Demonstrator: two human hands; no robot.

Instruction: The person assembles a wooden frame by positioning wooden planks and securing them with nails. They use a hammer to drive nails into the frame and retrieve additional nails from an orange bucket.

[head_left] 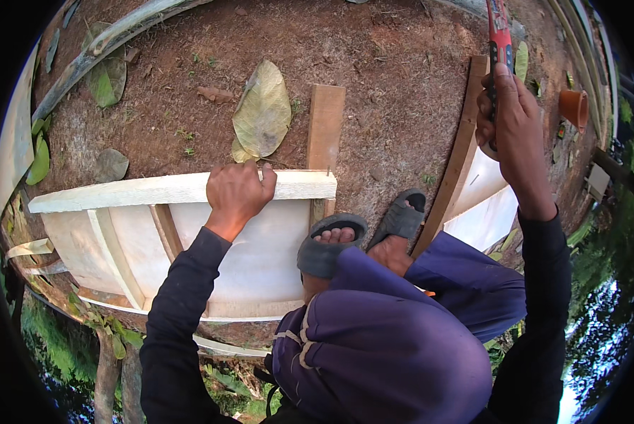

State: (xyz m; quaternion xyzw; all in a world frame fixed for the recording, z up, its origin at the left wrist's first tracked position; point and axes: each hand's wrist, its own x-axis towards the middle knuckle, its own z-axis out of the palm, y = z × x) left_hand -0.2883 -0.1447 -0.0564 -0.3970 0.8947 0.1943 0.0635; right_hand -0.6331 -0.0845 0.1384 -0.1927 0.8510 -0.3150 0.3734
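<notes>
My left hand (235, 192) is closed over the top of a pale wooden beam (119, 192), the long edge of a panel frame with a white sheet (249, 258) and cross slats. A nail (329, 171) stands upright near the beam's right end, beside a brown plank (326, 127) running away from it. Raised at the upper right, my right hand (509, 116) is wrapped round the red and black handle of a hammer (499, 39). The hammer's head lies beyond the picture's top edge.
My sandalled feet (334, 244) stand between the frame and another brown plank (455, 159) edging a white panel (483, 198). Large dry leaves (262, 109) lie on the brown ground. A curved branch (112, 46) crosses the upper left; an orange pot (573, 107) stands at right.
</notes>
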